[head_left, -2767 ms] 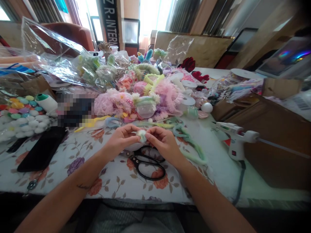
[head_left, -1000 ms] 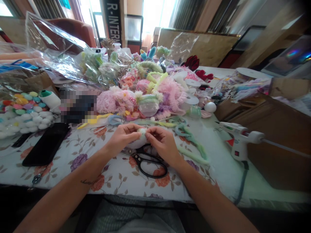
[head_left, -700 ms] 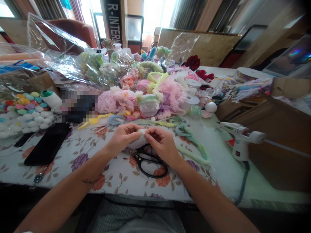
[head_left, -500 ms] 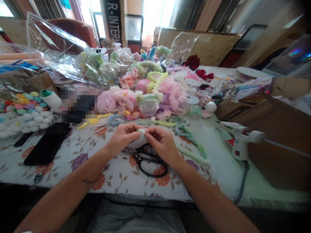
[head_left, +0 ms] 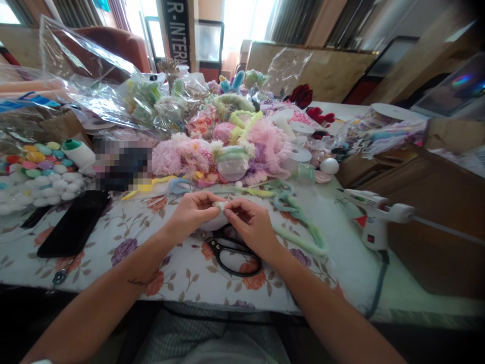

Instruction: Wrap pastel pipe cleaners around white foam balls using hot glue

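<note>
My left hand and my right hand meet over the flowered tablecloth. Both pinch a small white fluffy pompom between their fingertips, fingers curled shut on it. Black scissors lie on the cloth just under and behind my right hand. A pale green fuzzy chenille strip curls on the table to the right of my right hand.
A white hot-glue gun stands at the right with its cord hanging. A heap of pink and green fluffy craft pieces fills the table's middle. Coloured pompoms and a black phone lie left. Cardboard boxes stand right.
Both hands have stayed in place, working the pompom between the fingertips. The view has shifted slightly.
</note>
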Action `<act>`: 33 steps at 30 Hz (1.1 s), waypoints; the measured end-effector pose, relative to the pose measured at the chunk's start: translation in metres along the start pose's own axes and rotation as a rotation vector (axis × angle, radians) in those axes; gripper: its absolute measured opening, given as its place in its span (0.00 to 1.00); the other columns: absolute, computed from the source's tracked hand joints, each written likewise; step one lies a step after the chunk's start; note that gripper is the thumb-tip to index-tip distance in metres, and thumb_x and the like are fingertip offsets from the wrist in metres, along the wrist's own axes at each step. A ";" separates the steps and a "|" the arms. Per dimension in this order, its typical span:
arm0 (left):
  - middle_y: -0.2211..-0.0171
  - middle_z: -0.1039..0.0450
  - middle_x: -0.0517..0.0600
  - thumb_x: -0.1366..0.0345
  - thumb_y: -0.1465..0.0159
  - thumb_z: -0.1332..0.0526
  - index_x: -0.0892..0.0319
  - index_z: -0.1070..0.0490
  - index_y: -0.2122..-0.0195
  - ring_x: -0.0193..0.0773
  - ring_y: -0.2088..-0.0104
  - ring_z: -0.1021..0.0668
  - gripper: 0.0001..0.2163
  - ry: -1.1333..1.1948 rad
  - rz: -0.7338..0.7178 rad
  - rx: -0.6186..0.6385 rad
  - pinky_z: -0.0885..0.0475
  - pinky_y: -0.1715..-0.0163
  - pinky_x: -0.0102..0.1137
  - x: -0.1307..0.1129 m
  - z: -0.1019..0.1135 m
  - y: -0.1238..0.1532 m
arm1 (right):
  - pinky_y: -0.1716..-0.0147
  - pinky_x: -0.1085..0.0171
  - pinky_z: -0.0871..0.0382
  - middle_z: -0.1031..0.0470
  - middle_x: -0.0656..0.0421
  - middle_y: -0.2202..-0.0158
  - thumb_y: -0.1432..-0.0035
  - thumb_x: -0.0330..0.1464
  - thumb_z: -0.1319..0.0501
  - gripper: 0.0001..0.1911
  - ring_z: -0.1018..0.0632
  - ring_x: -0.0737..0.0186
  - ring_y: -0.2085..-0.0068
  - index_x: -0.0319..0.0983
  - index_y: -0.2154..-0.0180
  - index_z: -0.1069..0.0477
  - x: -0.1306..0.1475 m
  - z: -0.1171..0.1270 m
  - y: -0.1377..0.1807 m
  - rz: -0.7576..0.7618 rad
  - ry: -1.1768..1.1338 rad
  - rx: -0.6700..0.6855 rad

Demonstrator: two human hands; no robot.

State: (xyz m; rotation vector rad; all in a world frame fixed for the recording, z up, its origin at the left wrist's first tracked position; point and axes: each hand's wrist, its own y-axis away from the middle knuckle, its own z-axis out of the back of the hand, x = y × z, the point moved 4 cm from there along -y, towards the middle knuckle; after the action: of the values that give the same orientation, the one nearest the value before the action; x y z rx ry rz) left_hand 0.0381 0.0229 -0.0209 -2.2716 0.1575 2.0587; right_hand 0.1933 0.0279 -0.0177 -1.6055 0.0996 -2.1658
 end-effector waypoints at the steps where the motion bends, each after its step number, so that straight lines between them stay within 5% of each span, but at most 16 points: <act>1: 0.75 0.25 0.46 0.70 0.49 0.34 0.61 0.21 0.68 0.28 0.77 0.31 0.07 -0.003 -0.003 -0.005 0.36 0.75 0.24 0.000 0.000 0.000 | 0.74 0.68 0.34 0.26 0.60 0.73 0.42 0.34 0.39 0.06 0.27 0.65 0.73 0.39 0.67 0.26 0.001 0.000 0.000 0.022 0.014 -0.004; 8: 0.79 0.30 0.44 0.67 0.47 0.34 0.62 0.20 0.65 0.26 0.80 0.35 0.09 0.014 0.003 -0.002 0.42 0.80 0.23 0.002 0.001 0.000 | 0.74 0.68 0.33 0.25 0.60 0.72 0.43 0.34 0.38 0.05 0.27 0.66 0.73 0.39 0.66 0.26 0.004 0.002 0.000 0.034 -0.031 -0.015; 19: 0.71 0.23 0.53 0.56 0.43 0.35 0.64 0.20 0.61 0.36 0.71 0.23 0.16 0.164 0.018 0.048 0.28 0.69 0.30 -0.003 -0.002 0.001 | 0.74 0.67 0.32 0.26 0.60 0.70 0.43 0.33 0.38 0.05 0.28 0.67 0.72 0.40 0.64 0.27 0.000 0.004 -0.003 0.028 -0.128 -0.041; 27: 0.59 0.24 0.54 0.63 0.47 0.30 0.60 0.20 0.61 0.37 0.65 0.23 0.13 -0.063 -0.116 0.016 0.29 0.69 0.28 -0.004 0.001 -0.001 | 0.73 0.68 0.30 0.28 0.59 0.64 0.46 0.30 0.37 0.11 0.27 0.67 0.70 0.42 0.59 0.29 0.002 0.006 -0.005 0.056 -0.037 -0.024; 33: 0.65 0.23 0.50 0.63 0.50 0.28 0.59 0.23 0.61 0.36 0.67 0.22 0.16 -0.071 -0.151 0.001 0.26 0.68 0.29 -0.004 -0.001 0.000 | 0.74 0.69 0.28 0.27 0.60 0.62 0.47 0.29 0.36 0.09 0.26 0.68 0.70 0.43 0.62 0.28 0.000 0.005 -0.005 0.101 0.022 -0.052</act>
State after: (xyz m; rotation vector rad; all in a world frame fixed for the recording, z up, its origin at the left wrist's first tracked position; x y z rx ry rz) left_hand 0.0386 0.0226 -0.0163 -2.1341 -0.0164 2.0573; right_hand 0.1970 0.0332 -0.0148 -1.5700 0.2410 -2.1198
